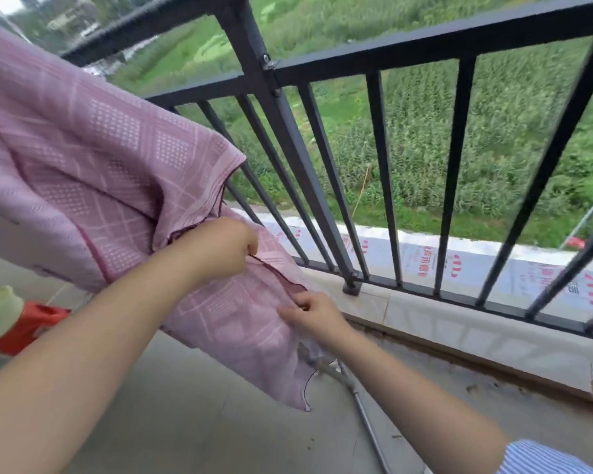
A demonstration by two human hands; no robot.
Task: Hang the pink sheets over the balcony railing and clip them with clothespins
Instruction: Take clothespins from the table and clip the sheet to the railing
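Pink sheet hem being pinched by left hand and right hand, being spread; lifting over railing being called for next.

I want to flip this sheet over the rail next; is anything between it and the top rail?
Nothing visible does. The pink patterned sheet, held by the left hand and right hand, hangs beside the black metal balcony railing, whose top rail is bare here.

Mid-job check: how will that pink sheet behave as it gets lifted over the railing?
Probably floppy: the pink sheet folds and sags between the left hand and right hand. Likely light, since pinches at its dark hem hold it up. Its loose corner hangs free, so it may slide off the smooth railing unless clipped.
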